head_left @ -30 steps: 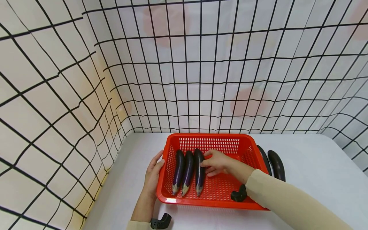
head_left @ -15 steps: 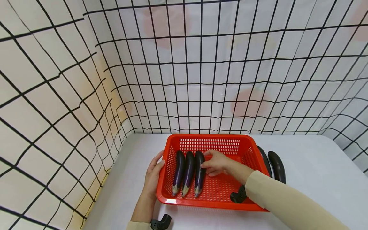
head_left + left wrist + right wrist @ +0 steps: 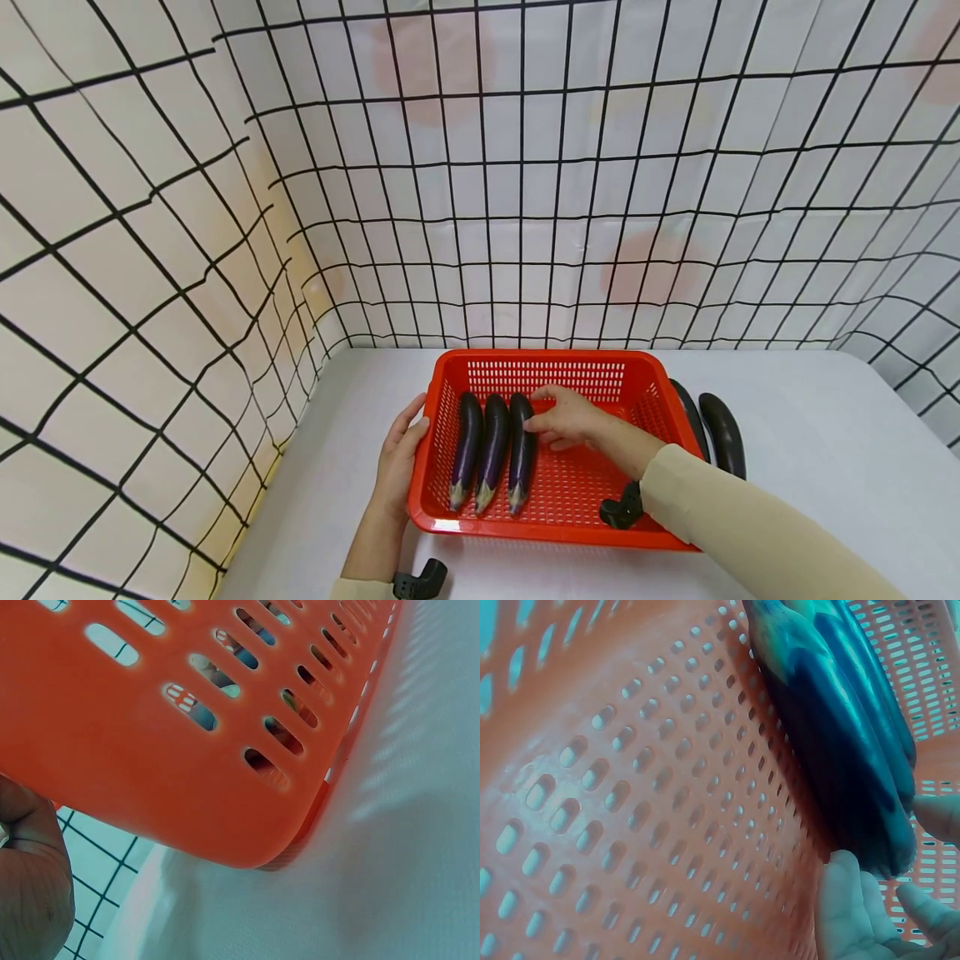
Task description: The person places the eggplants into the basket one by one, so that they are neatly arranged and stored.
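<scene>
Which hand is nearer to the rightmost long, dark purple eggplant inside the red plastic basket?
Right: the right hand is close beside the far half of this eggplant; the left hand grips the left side of the basket, beyond the two other eggplants inside.

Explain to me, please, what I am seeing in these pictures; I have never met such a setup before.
There is no machine here, only a person working bare-handed. The wide picture comes from a camera on the head, looking forward and down; the two close ones come from the left wrist camera and the right wrist camera. A red basket stands on a white surface. Three eggplants lie side by side in it, and two more eggplants lie outside, to its right. The left hand holds the basket's left rim. The right hand is inside, at the rightmost eggplant there; I cannot tell whether its grip is closed.
</scene>
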Demonstrator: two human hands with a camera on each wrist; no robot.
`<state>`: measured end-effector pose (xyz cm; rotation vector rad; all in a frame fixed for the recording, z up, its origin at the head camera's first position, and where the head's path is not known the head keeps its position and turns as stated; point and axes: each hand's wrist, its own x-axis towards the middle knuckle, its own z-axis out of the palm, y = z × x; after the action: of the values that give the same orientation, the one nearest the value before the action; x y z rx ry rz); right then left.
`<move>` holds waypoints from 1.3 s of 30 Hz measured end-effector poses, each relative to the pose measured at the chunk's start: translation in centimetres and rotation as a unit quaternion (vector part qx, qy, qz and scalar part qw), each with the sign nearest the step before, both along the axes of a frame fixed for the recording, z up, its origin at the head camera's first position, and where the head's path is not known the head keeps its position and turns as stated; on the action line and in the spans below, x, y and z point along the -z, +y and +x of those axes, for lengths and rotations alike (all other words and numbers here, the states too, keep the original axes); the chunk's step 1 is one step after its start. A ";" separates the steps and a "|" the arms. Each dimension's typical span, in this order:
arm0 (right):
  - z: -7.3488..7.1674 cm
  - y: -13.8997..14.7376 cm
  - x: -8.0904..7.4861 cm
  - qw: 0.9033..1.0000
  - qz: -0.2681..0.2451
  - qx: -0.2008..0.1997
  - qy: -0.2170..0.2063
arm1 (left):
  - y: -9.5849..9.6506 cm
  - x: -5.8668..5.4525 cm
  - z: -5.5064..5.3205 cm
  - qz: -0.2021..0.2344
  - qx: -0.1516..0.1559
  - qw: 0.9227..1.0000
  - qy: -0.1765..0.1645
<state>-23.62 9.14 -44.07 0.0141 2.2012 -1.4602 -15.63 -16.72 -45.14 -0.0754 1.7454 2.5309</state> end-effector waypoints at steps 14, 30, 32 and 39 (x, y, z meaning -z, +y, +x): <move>-0.1 0.6 -1.5 0.999 0.005 0.009 0.036 | 0.3 1.2 -0.8 0.008 -0.014 1.000 0.014; 0.8 2.8 -7.7 0.992 -0.018 -0.019 0.125 | 0.3 -0.2 -0.6 0.012 -0.001 1.000 0.004; 1.1 3.3 -8.6 0.990 -0.031 -0.024 0.134 | 0.3 -0.7 -0.4 0.015 0.002 1.000 0.003; 2.7 6.1 -10.6 0.985 -0.035 -0.008 0.168 | 0.0 -0.3 0.1 0.011 0.004 1.000 -0.010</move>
<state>-20.96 15.26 -33.43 -0.2934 2.4014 -1.6268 -15.55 -16.68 -44.83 -0.0918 1.7083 2.5341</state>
